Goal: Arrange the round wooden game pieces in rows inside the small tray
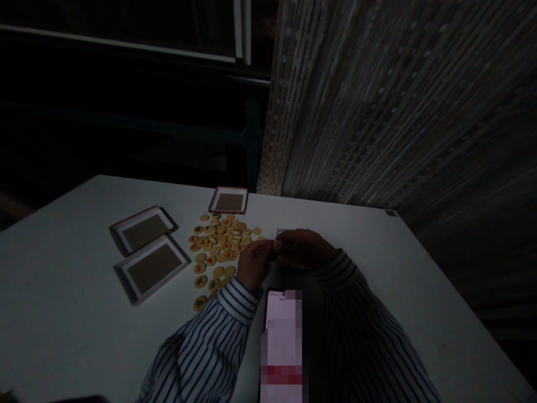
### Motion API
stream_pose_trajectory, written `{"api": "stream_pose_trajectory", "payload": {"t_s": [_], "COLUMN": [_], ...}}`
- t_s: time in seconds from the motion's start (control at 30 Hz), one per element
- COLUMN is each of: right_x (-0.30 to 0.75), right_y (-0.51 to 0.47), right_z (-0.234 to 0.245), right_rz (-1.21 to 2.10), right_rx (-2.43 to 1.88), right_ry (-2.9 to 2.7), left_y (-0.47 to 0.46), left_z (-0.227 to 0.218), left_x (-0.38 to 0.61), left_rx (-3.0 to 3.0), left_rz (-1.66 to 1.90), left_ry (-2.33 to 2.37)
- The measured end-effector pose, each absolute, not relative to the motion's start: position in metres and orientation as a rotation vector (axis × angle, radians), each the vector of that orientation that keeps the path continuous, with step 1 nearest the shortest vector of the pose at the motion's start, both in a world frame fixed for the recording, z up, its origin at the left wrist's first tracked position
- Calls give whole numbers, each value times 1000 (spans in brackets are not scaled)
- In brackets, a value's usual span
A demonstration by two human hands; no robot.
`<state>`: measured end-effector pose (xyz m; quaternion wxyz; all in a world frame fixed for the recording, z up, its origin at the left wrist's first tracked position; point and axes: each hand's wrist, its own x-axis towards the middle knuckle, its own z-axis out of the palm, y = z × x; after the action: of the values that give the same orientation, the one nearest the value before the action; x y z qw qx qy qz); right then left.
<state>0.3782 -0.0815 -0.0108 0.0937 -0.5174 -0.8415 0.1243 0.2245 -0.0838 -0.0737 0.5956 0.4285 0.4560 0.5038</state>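
Observation:
Several round wooden game pieces (218, 243) with red and dark marks lie in a loose heap on the white table (67, 263). My left hand (254, 263) and my right hand (302, 248) meet just right of the heap, fingers curled and pinched together at one spot. What they pinch is too small and dark to name. Both arms wear striped sleeves.
Two flat rectangular trays (145, 228) (153, 267) lie left of the heap, and a smaller tray (229, 200) sits behind it. A lit phone (282, 341) lies near me between my arms. A woven curtain (398, 101) hangs behind the table on the right; the room is dark.

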Motion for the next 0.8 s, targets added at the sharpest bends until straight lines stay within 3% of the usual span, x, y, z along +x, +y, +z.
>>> {"api": "stream_pose_trajectory", "payload": {"t_s": [0.3,0.53,0.8], "right_x": [387,385,381], "right_y": [-74,-69,-62], "right_z": [-13,-17,-30], "right_rz": [358,342,304], "right_rx": [-1781,-2003,-1992], "right_ry": [-2472,-2531,-2651], "left_y": [-83,-82,-80], "left_z": [-86,-92,-83], "left_x": [221,217,219], "left_rx": [1479,2077,2301], "left_rz": [1190,891,684], "left_ry": [1083,1149,1121]}}
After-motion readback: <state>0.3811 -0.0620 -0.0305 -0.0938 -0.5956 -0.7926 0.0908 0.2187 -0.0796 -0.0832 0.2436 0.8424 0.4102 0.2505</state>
